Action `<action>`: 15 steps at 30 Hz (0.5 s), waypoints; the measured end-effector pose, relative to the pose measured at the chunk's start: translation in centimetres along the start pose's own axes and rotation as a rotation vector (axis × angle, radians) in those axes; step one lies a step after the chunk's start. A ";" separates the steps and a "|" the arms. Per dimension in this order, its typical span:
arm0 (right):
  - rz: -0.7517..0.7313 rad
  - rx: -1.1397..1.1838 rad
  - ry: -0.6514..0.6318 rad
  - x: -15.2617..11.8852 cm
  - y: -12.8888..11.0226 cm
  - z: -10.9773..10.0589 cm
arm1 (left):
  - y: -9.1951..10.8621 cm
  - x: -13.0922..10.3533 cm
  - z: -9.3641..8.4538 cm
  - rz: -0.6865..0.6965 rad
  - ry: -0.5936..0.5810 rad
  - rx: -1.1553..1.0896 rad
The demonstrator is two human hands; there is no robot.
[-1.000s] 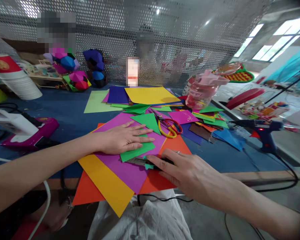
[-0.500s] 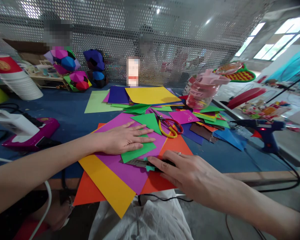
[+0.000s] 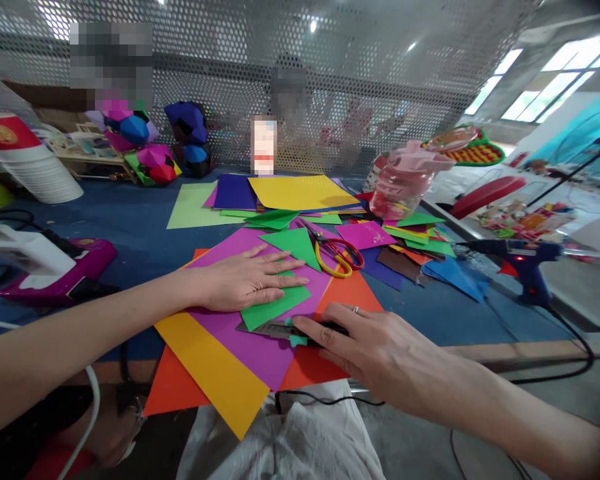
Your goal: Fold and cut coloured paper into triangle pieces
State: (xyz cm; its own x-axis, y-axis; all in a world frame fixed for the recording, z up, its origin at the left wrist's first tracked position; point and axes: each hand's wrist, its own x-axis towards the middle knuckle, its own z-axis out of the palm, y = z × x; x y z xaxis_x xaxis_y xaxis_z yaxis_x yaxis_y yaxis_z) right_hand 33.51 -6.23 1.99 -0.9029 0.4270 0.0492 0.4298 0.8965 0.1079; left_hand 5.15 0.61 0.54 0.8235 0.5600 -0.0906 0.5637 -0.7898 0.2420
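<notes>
Green paper (image 3: 277, 307) lies on a purple sheet (image 3: 250, 355) at the near edge of the worktop (image 3: 135, 223), pressed by the left hand (image 3: 243, 280), its fingers (image 3: 274, 267) flat and slightly spread. The right hand (image 3: 363, 337) grips a cutter (image 3: 267, 328), blade beside the green paper's near edge.

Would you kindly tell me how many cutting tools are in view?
2: a utility knife in the right hand, and scissors lying beyond it, right of the left hand. Others may be hidden under coloured paper.
</notes>
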 end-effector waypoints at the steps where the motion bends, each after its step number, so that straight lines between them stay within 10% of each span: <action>1: 0.000 0.000 0.001 0.0 0.0 0.0 | 0.0 0.0 0.0 -0.001 -0.002 0.000; 15: 0.005 0.049 -0.026 -0.6 -1.2 -0.5 | -0.2 0.0 0.1 0.012 0.007 0.017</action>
State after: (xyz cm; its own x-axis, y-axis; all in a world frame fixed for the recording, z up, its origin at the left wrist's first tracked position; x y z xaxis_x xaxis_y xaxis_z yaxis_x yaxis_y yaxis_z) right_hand 33.52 -7.58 2.30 -0.9006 0.4340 0.0241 0.4346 0.8987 0.0588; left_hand 5.07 0.71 0.42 0.8301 0.5517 -0.0813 0.5544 -0.8007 0.2269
